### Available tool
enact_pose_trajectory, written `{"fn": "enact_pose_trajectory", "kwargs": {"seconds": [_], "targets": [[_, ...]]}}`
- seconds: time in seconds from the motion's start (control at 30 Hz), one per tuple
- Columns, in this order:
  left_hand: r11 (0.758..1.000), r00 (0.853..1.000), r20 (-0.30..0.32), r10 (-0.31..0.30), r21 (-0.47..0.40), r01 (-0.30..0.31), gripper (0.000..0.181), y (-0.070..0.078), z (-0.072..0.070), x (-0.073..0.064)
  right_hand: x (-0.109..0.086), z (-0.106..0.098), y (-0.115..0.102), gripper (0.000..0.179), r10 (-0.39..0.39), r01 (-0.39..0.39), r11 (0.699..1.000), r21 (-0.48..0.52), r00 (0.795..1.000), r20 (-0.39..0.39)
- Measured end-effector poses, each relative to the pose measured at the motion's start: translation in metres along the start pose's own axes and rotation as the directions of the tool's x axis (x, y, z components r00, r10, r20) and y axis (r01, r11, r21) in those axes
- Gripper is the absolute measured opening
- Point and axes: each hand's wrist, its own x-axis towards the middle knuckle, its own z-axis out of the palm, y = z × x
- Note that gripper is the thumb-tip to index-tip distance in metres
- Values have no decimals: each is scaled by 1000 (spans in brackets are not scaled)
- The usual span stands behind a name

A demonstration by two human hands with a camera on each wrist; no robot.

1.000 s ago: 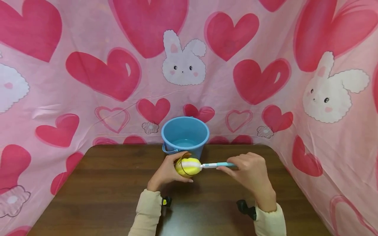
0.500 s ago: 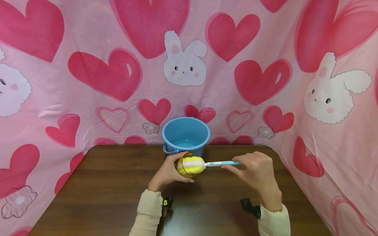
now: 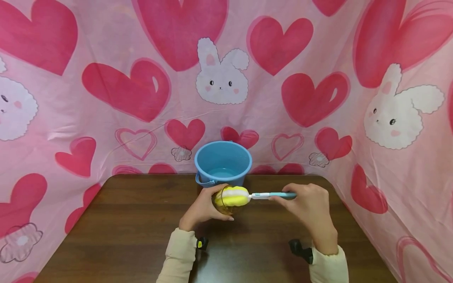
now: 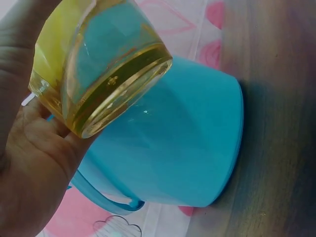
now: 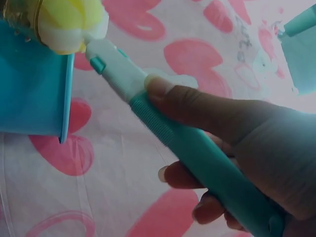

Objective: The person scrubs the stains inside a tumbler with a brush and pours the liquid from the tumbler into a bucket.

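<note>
Left hand (image 3: pixel 202 208): its fingers and thumb were curled round the glass from opposite sides; a firm but unsqueezed hold seemed right, since smooth walls could slip if wet.
Right hand (image 3: pixel 311 206): it gripped the brush, the thumb laid along one side and the other fingers bent round beneath; that thumb looked well placed to steer and to push.
Brush handle (image 5: pixel 197 153): the thumb tip rested beside its ridged band, and the pale neck led straight toward the glass; lining it up with the middle of the mouth would likely have spared the rim a knock.
Sponge head (image 3: pixel 238 196): yellow and white, it sat partly inside the glass, with a good share outside the mouth; a deeper push with a slow twist probably suited the walls and the bottom best.
Amber glass (image 4: pixel 106 74): it was held off the table, tipped on its side, mouth toward the right hand; bracing it against the push mattered most, in my judgement.
Bucket (image 4: pixel 187 133): blue, it stood upright just behind the glass as the head view showed it; whether its bottom held water could not be told.
Table (image 3: pixel 141 224): dark wood, it lay beneath both forearms.
Cloth (image 3: pixel 177 96): pink, with hearts and rabbits, it hung behind everything.
</note>
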Motion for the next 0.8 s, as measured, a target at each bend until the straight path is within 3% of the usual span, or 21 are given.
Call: {"fn": "enact_pose_trajectory", "kwargs": {"seconds": [0.17,0.37,0.5,0.63,0.8], "targets": [[1000,1000,8,15,23,-15,86,-3,2,2,0,0,-9,38,92,-89,995,-33,989,112],[999,999,41,-2,49,0,85,-3,5,3,1,-1,-22,37,152,-136,988,-73,949,277],[998,998,54,-9,62,6,84,-4,7,2,1,-1,-25,36,148,-131,989,-72,928,341],[998,998,65,-20,54,17,83,-5,10,1,0,-1,-23,35,95,-82,995,-51,931,353],[1000,998,66,-4,26,2,80,-4,13,2,-1,-7,-13,32,39,-39,999,-5,959,282]]}}
